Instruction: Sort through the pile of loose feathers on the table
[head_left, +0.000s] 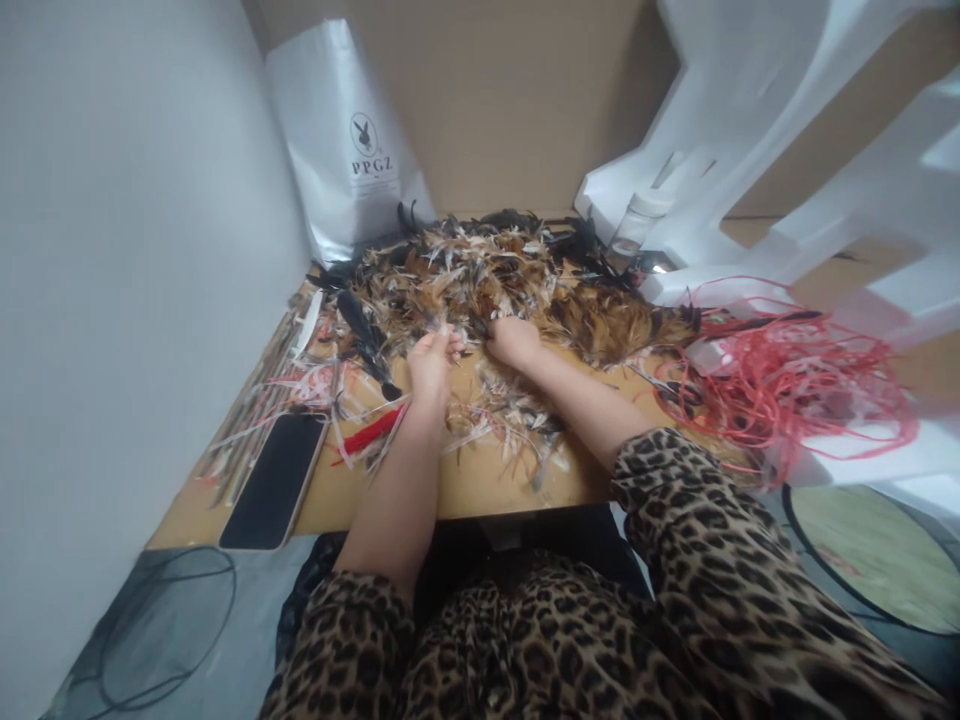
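A wide heap of brown, black and pale feathers covers the back of the wooden table. At its front edge my left hand is closed in a pinch, with the wispy tip of a feather showing above the fingers. My right hand is curled at the heap just to the right, its fingertips partly hidden among dark and brown feathers. Whatever it grips cannot be made out. Between and below my forearms lie loose pale feather scraps. A bundle of dark feathers lies left of my left hand.
A phone lies at the table's front left, near a red strip and thin sticks. Tangled red strings and scissors are at right. A silver bag and a clear bottle stand behind.
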